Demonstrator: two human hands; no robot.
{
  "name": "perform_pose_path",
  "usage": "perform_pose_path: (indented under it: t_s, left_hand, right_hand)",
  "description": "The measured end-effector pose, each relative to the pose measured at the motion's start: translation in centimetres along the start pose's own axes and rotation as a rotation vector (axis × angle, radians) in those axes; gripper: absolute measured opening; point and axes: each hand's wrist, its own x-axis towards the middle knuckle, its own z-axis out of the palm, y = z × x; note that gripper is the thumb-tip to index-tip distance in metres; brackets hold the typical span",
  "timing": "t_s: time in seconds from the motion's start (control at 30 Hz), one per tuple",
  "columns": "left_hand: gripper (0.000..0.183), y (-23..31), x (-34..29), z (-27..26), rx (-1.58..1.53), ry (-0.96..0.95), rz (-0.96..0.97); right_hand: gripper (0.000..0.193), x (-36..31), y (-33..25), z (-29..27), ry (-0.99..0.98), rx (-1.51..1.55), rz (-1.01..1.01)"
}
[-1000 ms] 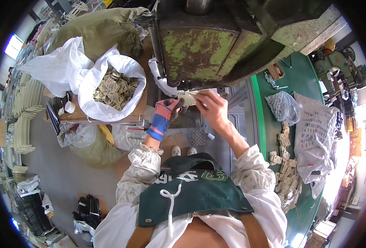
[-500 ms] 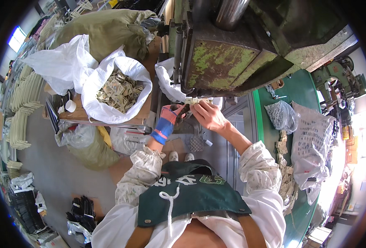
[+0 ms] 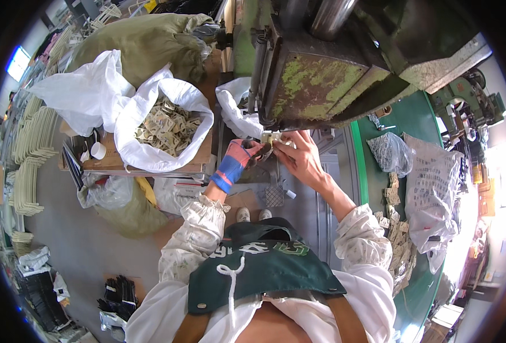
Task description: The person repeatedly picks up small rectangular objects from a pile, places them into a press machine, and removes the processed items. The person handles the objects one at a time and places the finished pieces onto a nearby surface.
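My left hand [image 3: 242, 158], in a pink and blue glove with dark fingertips, closes on a small cream-coloured part [image 3: 268, 138] under the press head [image 3: 316, 86]. Opposite it, my bare right hand [image 3: 303, 155] has its fingers bent together at the part's right side. What lies between the right fingertips is too small and partly hidden to make out. Left of my hands, a white sack [image 3: 125, 140] stands rolled open, with many similar cream parts [image 3: 167, 127] inside. Another white bag [image 3: 237, 108] sits beside the machine, just beyond my left hand.
At the right runs a green table [image 3: 404, 117] with a clear bag of small metal pieces [image 3: 391, 153], loose cream parts [image 3: 398, 246] and a printed white sack [image 3: 433, 194]. A foot pedal [image 3: 274, 196] is on the floor below my hands. A large olive sack [image 3: 144, 43] lies far left.
The view has shifted slightly, so the press sits further right. My right hand has moved a little to the right, and more of the cream part shows between the hands.
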Motion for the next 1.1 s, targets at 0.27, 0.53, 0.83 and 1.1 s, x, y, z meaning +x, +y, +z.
perform_pose_path:
  t_s: [0.27,0.53,0.83,1.1]
  left_hand:
    - [0.023,0.5,0.3,0.1,-0.087,0.113,-0.172]
    - [0.023,0.5,0.0,-0.3,-0.159,0.092,-0.121]
    - [0.019,-0.5,0.7,-0.2,-0.205,0.046,-0.043]
    - [0.016,1.5,-2.2,-0.9,-0.301,-0.095,0.003]
  right_hand:
    - [0.031,-3.2,2.4,0.8,0.005,0.825,0.974]
    - [0.031,-3.0,2.0,0.0,-0.016,1.067,1.124]
    - [0.03,-3.2,2.7,0.2,-0.011,1.055,1.113]
    - [0.021,-5.2,11.0,5.7,-0.108,0.386,0.762]
